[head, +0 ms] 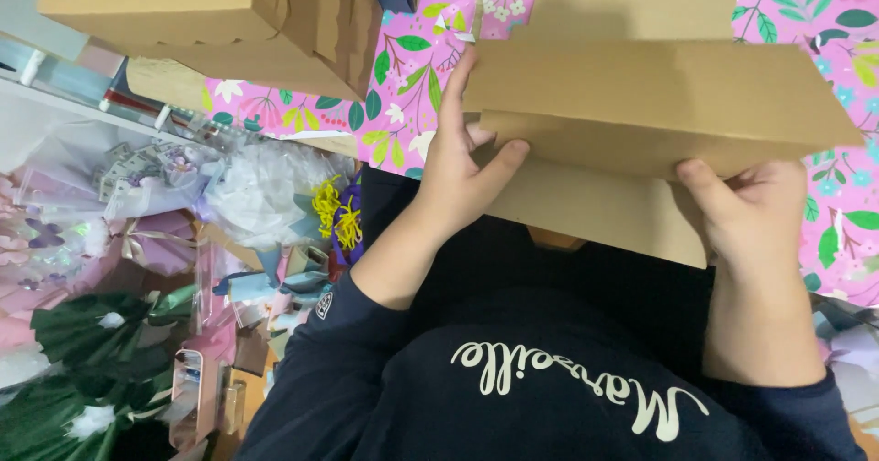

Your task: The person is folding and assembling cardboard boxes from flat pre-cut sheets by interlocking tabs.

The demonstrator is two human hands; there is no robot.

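Head view: hands (462, 173) at cardboard sheet (641, 104) edges

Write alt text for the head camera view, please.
Two bare hands, left hand and right hand, fold a flat brown cardboard sheet over a pink floral tablecloth. Assembled cardboard boxes sit upper left; wrapped bouquets lie below them.

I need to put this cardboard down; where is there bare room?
Bare pink floral tabletop shows between the folded brown cardboard box and the flat brown cardboard sheet, and right of that sheet. The wrapped bouquets crowd the left.
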